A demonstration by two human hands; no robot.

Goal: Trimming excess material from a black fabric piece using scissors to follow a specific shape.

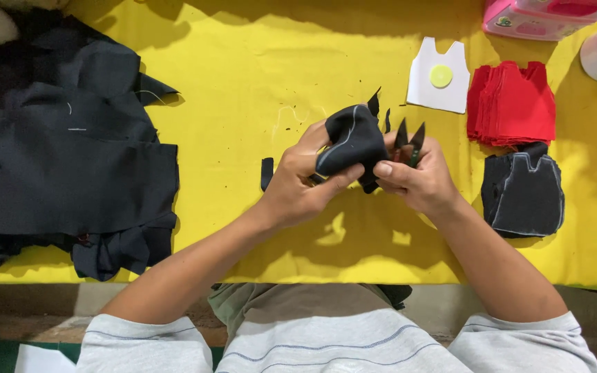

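My left hand (300, 181) grips a small black fabric piece (351, 141) with a pale chalk line on it, held above the yellow table (243, 76). My right hand (417, 178) pinches the same piece with thumb and forefinger and also holds small thread snips (409, 141), their two dark blades pointing up and spread. Both hands meet over the middle of the table.
A large heap of black cloth (63, 152) covers the left side. At the right lie a white vest-shaped template (439, 77) with a yellow disc, a stack of red cut pieces (513, 103), and a stack of black cut pieces (523, 193). Pink containers (540, 17) stand at the far right. Small black scraps (266, 173) lie near my hands.
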